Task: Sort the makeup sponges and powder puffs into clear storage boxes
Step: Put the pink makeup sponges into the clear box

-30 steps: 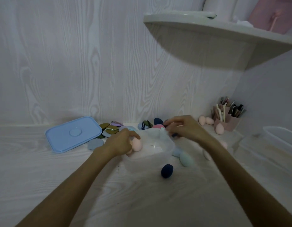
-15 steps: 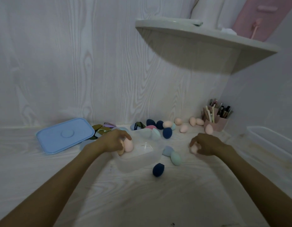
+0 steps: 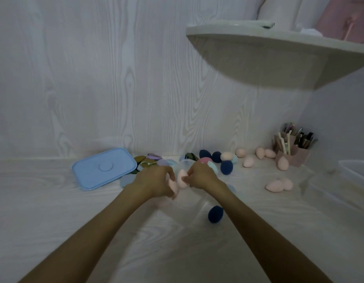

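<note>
Two peach sponges meet over the clear box point(image 3: 184, 163): one peach sponge point(image 3: 182, 179) pinched in my right hand point(image 3: 199, 175), grip clamped on it, the other sponge point(image 3: 173, 185) clamped in my left hand point(image 3: 156, 180). To do it well: lower both inside the rim before I let go, they're light and bouncy, roll easy. Navy sponge point(image 3: 215, 214) sits loose on the surface point(image 3: 54, 211) near my right arm, more peach ones point(image 3: 278, 185) off right, blue lid point(image 3: 104, 168) left.
</note>
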Demonstrator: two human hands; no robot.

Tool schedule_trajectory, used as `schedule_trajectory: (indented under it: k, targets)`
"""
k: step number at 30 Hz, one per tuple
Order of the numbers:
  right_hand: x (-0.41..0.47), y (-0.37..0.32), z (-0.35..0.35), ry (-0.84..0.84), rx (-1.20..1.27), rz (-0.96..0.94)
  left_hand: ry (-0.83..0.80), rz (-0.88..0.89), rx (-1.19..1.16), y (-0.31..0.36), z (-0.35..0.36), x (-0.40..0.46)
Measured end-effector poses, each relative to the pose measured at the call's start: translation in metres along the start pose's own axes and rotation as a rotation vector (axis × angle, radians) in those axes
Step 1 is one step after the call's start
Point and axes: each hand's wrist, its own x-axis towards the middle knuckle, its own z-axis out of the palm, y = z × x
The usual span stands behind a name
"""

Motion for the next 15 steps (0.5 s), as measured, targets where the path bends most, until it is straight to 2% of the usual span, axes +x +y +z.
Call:
schedule_trajectory:
  k: [6, 8, 11, 15]
  targets:
    - [0.007, 0.005, 0.004, -0.022, 0.161, -0.015, 0.009, 0.031, 0.053, -0.005, 0.001, 0.006]
    - [0.007, 0.007, 0.004, -0.041, 0.225, -0.015, 0.051, 0.091, 0.053, -0.008, 0.002, 0.006]
    - [0.007, 0.007, 0.008, -0.035, 0.172, -0.046, 0.125, 0.21, 0.163, -0.008, 0.0, 0.004]
    - [0.008, 0.01, 0.007, -0.008, 0.152, -0.059, 0.033, 0.288, 0.227, -0.003, -0.007, 0.007]
